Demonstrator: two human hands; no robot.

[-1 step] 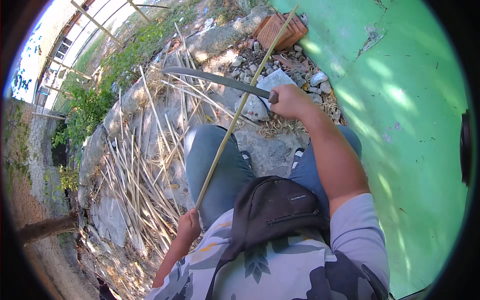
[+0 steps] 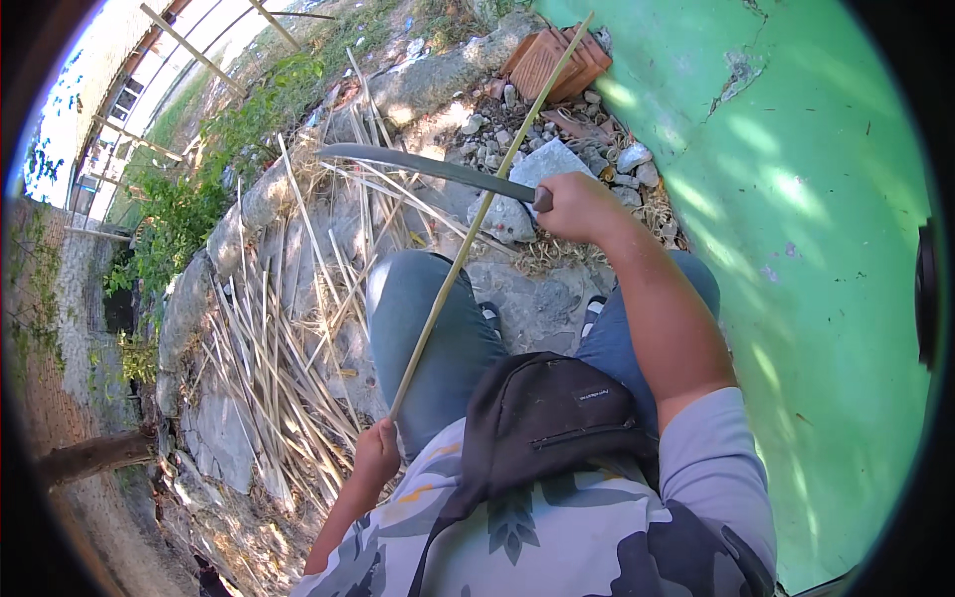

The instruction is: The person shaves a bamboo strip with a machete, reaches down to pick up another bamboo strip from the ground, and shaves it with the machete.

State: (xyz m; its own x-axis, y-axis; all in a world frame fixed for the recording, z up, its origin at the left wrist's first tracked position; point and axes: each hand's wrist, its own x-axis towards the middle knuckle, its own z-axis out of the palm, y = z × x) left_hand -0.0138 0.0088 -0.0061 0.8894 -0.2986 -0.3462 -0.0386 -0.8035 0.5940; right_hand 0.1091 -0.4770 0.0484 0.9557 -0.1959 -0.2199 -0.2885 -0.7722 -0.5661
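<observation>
My right hand [image 2: 577,207] is closed round the handle of a machete [image 2: 418,165], whose long, slightly curved dark blade points left. My left hand [image 2: 377,453] grips the near end of a long, thin bamboo strip [image 2: 438,303] beside my left thigh. From there the strip slants up and away to the right, past my left knee. Blade and strip cross a little left of the machete's handle; whether they touch, I cannot tell. The fingers of both hands are partly hidden from above.
Many loose pale strips [image 2: 274,383] lie on the ground at my left. Ahead are rubble, a pale stone block [image 2: 547,164] and stacked terracotta blocks [image 2: 553,66]. A green surface [image 2: 816,298] runs along my right. A black bag [image 2: 547,413] rests on my lap.
The machete and my right hand have shifted very slightly toward me, with the blade's tip a touch lower and farther left. My left hand and the strip look unmoved.
</observation>
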